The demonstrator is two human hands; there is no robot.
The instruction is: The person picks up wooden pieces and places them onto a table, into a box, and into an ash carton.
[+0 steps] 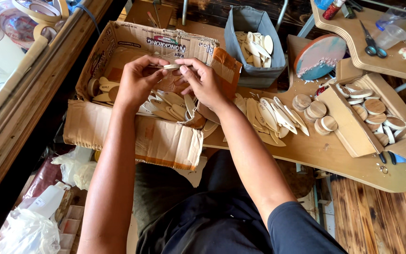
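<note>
1. While both hands hovered over the torn brown cardboard box [137, 136], the left hand [137, 84] and right hand [203, 82] pinched one pale oval wooden piece [171, 67] between their fingertips.
2. More pale ovals lay loose in that box beneath them.
3. At two o'clock stood a grey fabric bin [254, 70] of ovals.
4. At three o'clock lay a fanned row of ovals [271, 117], round wooden discs [316, 115] and a small open plywood box [353, 131].

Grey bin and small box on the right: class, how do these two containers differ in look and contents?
The grey bin is soft-sided fabric; the small box is brown cardboard with open flaps. The grey bin stands upright behind the bench; the small box lies on the bench. The grey bin holds only leaf-shaped pieces; the small box holds mostly round discs, with a few leaf-shaped pieces. Both are open and hold pale wooden cut-outs.
</note>
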